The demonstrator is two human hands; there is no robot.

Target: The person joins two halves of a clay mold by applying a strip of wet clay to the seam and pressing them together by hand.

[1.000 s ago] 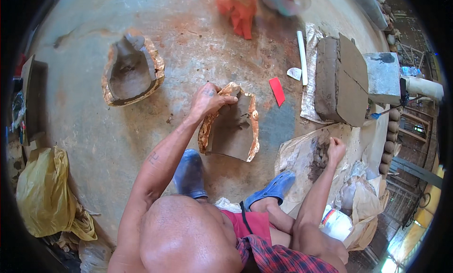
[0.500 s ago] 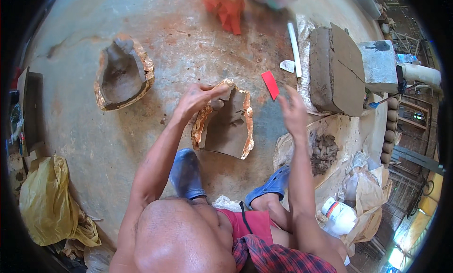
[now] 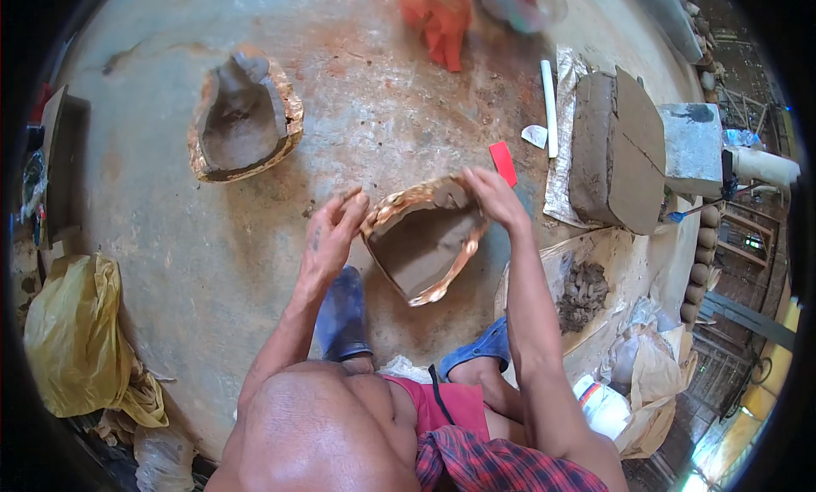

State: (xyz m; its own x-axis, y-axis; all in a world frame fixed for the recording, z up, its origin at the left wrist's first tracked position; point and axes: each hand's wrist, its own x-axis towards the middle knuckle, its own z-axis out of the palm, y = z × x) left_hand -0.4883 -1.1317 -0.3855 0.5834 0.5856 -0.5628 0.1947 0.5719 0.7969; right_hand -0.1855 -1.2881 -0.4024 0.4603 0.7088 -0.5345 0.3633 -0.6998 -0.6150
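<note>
A clay-lined mould [image 3: 425, 250] with a rough, orange-and-cream rim sits in front of me, turned at a slant and slightly blurred. My right hand [image 3: 495, 199] grips its upper right rim, with the fingers over the edge. Close by the mould's left corner is my left hand [image 3: 334, 228], its fingers bent but apart; none visibly wrap the rim. Grey clay coats the inside of the mould. A second clay-lined mould [image 3: 287, 118] lies farther off on the left. Just beyond my right hand is a flat red scraper [image 3: 503, 163].
A large grey clay block [image 3: 625, 143] stands at right beside a white rod [image 3: 549, 109] and a pale concrete block [image 3: 690, 147]. Clay scraps [image 3: 585, 292] lie on a sheet nearer me. A yellow plastic bag [image 3: 76, 339] is at left; an orange cloth [image 3: 438, 20] lies far ahead.
The near mould has turned clockwise. My right hand has moved from beside the red scraper onto the rim, and my left hand has shifted down and left off the mould's top.
</note>
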